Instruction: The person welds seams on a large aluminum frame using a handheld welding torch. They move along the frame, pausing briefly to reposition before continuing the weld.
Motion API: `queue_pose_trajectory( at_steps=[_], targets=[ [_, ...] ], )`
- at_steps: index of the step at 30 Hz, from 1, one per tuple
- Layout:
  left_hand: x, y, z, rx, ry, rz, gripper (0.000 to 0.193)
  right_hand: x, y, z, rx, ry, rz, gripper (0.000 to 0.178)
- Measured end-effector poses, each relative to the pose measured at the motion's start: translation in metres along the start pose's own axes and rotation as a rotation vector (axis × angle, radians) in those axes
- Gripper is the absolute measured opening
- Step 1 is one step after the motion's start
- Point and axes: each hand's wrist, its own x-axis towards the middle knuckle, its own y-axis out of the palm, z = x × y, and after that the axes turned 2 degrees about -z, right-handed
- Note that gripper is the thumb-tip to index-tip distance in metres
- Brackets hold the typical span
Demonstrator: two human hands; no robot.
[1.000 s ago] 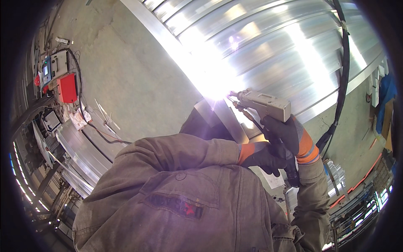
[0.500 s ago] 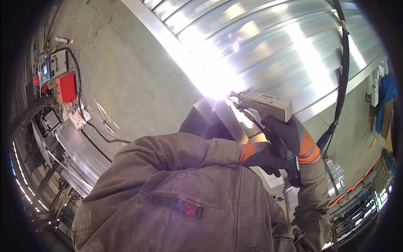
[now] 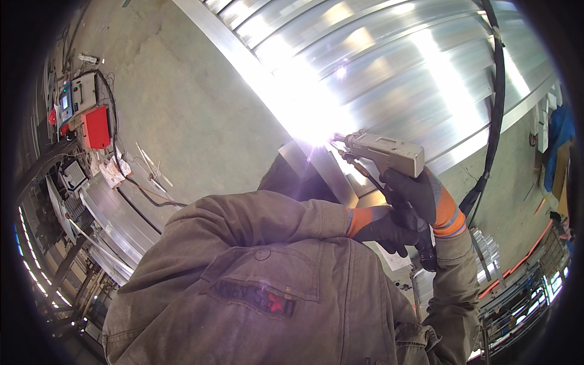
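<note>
My right hand (image 3: pixel 413 193), in a dark glove with an orange cuff, is wrapped round the grip of a boxy beige handheld welding gun (image 3: pixel 389 152). My left arm crosses in front of my chest. At its end my left hand (image 3: pixel 383 230), gloved alike, is closed round the lower part of the gun's dark handle, below the right hand; some of its fingers are hidden. The gun's nozzle points left at the corner of a shiny ribbed metal panel (image 3: pixel 389 85). A white-violet glare at the tip hides the contact point. A thin feed tube (image 3: pixel 360 168) runs beneath the nozzle.
A thick black cable (image 3: pixel 500 103) hangs across the panel's right side. At the far left stand a control box with a screen (image 3: pixel 65 100) and a red box (image 3: pixel 96 127), with cables on the concrete floor (image 3: pixel 188 91). Metal profiles (image 3: pixel 109 210) lie at the left.
</note>
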Motion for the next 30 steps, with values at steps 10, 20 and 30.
queue_pose_trajectory(
  at_steps=[10, 20, 30],
  targets=[
    [-0.001, 0.005, -0.007, 0.036, -0.002, 0.042, 0.082, -0.006, -0.003, -0.003, 0.005, -0.041, 0.01, 0.031],
    [0.004, 0.006, -0.003, 0.028, -0.013, 0.07, 0.084, -0.011, -0.006, -0.005, 0.001, -0.027, 0.008, 0.033],
    [0.006, 0.008, 0.005, 0.046, 0.077, 0.103, 0.081, -0.016, -0.009, -0.004, 0.005, 0.052, 0.038, 0.036]
  ],
)
